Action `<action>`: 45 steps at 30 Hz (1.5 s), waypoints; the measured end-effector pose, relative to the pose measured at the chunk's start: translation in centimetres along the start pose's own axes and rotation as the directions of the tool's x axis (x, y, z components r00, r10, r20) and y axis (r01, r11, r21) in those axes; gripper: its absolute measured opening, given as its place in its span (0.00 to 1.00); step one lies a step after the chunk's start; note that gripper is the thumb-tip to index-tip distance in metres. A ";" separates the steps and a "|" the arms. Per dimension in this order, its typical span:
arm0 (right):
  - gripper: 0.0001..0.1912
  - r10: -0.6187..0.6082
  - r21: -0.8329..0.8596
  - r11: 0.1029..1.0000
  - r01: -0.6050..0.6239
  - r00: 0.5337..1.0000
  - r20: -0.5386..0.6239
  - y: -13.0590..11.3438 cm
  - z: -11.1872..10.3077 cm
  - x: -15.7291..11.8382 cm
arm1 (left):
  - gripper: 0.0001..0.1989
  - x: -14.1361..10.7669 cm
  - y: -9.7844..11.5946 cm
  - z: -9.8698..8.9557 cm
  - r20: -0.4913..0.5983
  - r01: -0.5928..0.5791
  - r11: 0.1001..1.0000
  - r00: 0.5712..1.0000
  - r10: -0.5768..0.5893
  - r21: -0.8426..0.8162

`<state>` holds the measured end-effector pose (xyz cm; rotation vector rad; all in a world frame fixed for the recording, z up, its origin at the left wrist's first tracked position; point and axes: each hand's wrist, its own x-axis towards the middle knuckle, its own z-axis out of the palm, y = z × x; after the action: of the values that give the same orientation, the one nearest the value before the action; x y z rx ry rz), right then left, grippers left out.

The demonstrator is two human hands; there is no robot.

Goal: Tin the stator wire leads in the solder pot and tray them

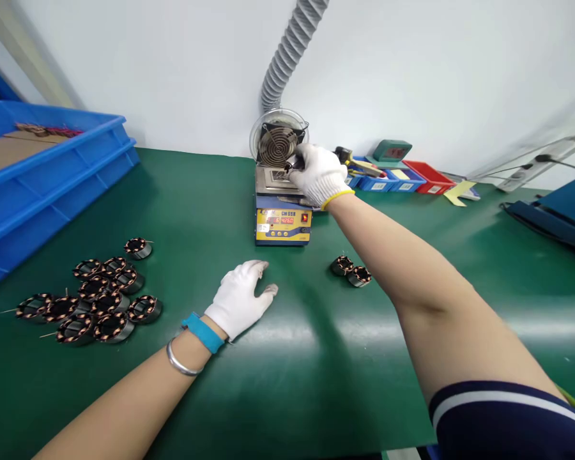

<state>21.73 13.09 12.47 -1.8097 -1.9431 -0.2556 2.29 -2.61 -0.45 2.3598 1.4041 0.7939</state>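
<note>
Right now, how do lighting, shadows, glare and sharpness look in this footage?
Head view: bright light, with a pale glare band across the green tabletop; head view: a soft dark streak on it below the machine; head view: stretching toward the edges, likely wide-angle; head view: left hand fairly clear, what the right hand pinches hard to make out.

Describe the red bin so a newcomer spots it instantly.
Find the far edge of the green table. Right of the right hand, small bins stand in a row. The red bin closes its right end; its visible neighbours are blue bins.
</note>
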 end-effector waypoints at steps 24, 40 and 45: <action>0.19 0.033 0.215 0.976 -0.043 0.998 0.050 -2.7 -1.3 -1.6 | 0.28 0.4 0.1 0.4 -0.083 0.077 0.983 0.992 -0.092 -0.168; 0.22 -0.190 0.747 0.395 -0.535 0.748 0.636 -5.4 0.8 -14.6 | 0.30 0.1 -1.4 0.3 -0.172 0.176 0.836 0.937 -0.304 -0.520; 0.10 -0.030 0.624 0.542 -0.562 0.730 0.683 -4.8 1.4 -12.6 | 0.32 0.0 -0.9 0.3 -0.149 0.145 0.914 0.965 -0.215 -0.379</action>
<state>16.97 1.96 6.32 -1.5570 -1.5844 1.3422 1.85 -2.17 -1.16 1.8840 1.3787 1.1377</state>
